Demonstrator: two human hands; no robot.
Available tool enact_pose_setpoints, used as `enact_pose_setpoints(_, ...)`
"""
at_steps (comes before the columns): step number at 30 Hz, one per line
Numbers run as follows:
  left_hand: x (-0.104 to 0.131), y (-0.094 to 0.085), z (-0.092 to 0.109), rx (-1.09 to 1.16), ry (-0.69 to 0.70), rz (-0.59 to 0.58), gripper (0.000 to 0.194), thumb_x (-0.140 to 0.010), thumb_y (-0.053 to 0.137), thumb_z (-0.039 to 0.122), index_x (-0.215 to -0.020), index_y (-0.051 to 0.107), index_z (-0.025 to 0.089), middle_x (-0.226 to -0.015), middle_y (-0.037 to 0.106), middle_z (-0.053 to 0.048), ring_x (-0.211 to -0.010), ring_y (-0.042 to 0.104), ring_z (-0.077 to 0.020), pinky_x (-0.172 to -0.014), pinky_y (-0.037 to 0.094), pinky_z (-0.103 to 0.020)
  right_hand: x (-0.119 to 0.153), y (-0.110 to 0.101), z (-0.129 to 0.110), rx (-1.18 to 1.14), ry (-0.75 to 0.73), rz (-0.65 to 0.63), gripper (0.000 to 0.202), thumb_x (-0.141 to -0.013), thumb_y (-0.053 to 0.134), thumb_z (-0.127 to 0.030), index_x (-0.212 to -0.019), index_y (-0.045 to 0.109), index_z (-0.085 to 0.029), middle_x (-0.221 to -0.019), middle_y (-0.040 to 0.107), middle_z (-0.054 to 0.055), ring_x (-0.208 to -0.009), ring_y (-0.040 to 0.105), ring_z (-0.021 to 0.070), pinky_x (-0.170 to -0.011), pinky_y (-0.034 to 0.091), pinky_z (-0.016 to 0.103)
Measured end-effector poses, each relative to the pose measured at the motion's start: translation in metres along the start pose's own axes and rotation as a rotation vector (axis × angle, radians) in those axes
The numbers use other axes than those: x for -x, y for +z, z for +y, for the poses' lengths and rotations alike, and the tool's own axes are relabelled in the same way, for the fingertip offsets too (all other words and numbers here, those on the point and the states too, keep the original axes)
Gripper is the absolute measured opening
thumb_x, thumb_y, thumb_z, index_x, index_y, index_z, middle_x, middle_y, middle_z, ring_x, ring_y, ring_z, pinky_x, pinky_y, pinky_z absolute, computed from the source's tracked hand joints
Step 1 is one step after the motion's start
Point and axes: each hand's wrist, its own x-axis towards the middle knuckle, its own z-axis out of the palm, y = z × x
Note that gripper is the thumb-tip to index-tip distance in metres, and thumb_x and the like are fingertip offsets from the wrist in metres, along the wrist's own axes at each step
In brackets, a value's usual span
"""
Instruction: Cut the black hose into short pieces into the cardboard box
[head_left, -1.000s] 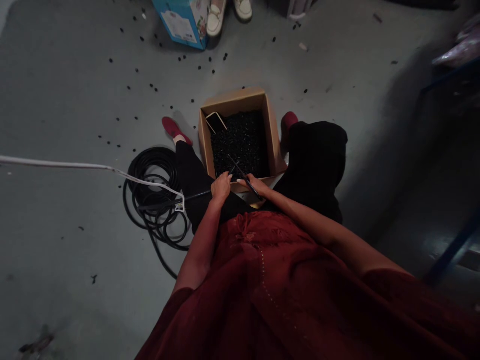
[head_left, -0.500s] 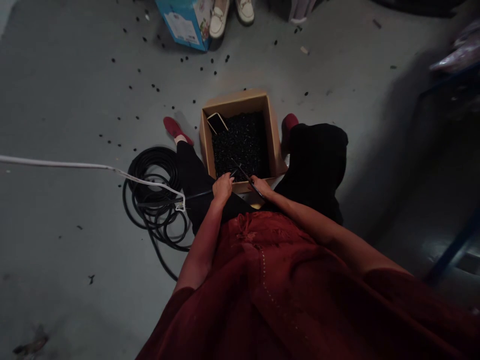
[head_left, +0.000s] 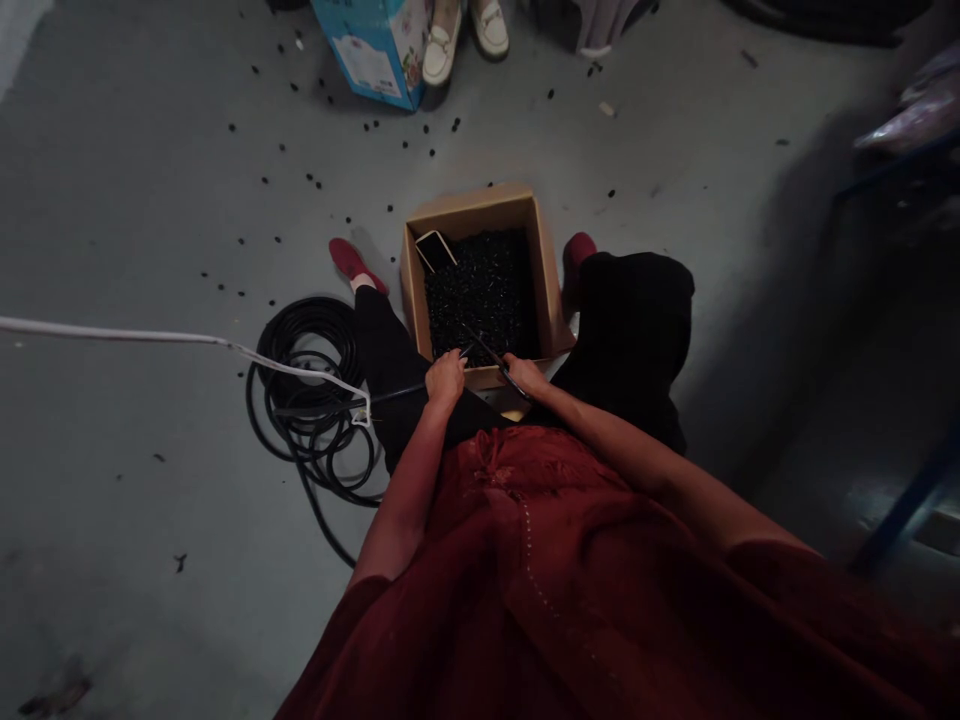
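Observation:
My left hand [head_left: 447, 377] is closed around a black rubber tube [head_left: 397, 391], whose short free end pokes out past the fingers. The tube runs back over my left leg to a loose coil [head_left: 304, 340] on the floor. In my right hand [head_left: 527, 377] is a pair of scissors [head_left: 491, 352], its dark blades pointing up and left, close to the tube's end. Whether blade and tube touch I cannot make out. Both hands are over the near edge of a cardboard box [head_left: 546, 270], which holds many small black pieces [head_left: 487, 280].
A phone [head_left: 435, 251] leans in the box's far left corner. A white cord [head_left: 150, 332] stretches in from the left to the coil. Black bits are scattered over the floor. Beyond stand a blue carton [head_left: 367, 60] and another person's white shoes [head_left: 441, 52].
The scissor blades look closer together now, and less of the tube's end shows beyond my left hand. The view has shifted slightly.

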Motion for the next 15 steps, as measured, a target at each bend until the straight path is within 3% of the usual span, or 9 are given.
enact_pose_setpoints(15, 0.004, -0.008, 0.004, 0.049, -0.030, 0.031, 0.038, -0.101, 0.042, 0.035, -0.136, 0.051, 0.022, -0.125, 0.067, -0.011, -0.115, 0.063, -0.0198, -0.094, 0.047, -0.029, 0.011, -0.013, -0.001, -0.086, -0.043, 0.042, 0.026, -0.097, 0.049, -0.037, -0.108, 0.064, -0.019, -0.100, 0.074, 0.009, -0.099, 0.068, 0.0223, -0.076, 0.042, 0.024)
